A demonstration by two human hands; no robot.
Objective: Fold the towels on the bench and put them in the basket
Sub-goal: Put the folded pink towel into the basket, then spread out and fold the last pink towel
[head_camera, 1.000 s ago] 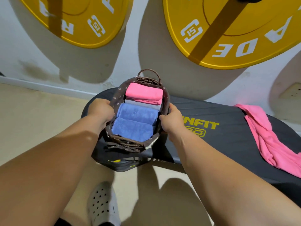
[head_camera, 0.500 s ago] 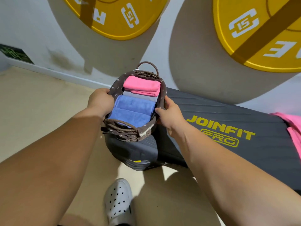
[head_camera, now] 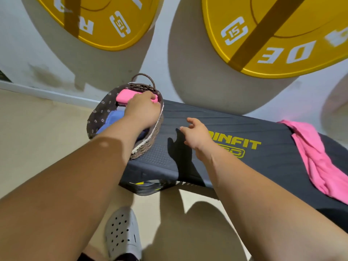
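The step in hand looks like settling the stack already packed, with one towel left to fold. The right hand (head_camera: 195, 132) hovers just above the pad, fingers loosely spread and holding nothing, its shadow falling on the surface beneath it. Farther off and to the left, the left hand (head_camera: 143, 110) reaches into the brown woven wicker basket (head_camera: 150, 136). Its fingers bend down over the folded pink towel (head_camera: 124, 97) at the far end, but the tips are hidden (whether they pinch or only press, I cannot tell). A folded blue towel (head_camera: 113, 117) lies nearer in the same basket, partly under the forearm.

The next move likely calls for a reach to the right. The loose pink towel (head_camera: 316, 157) lies crumpled well apart from the basket, draped over the near edge, and would need spreading flat before it is folded. The basket looks nearly full, so the last piece will probably have to be folded small.

Nearest is a white perforated clog (head_camera: 122, 234) on the beige floor (head_camera: 37, 129). The dark grey padded counter (head_camera: 235, 121) (yellow lettering on top) carries the basket at its left end. Behind it a pale skirting strip (head_camera: 47, 93) meets the white wall (head_camera: 169, 53), and two yellow weight plates (head_camera: 282, 34) are at the top.
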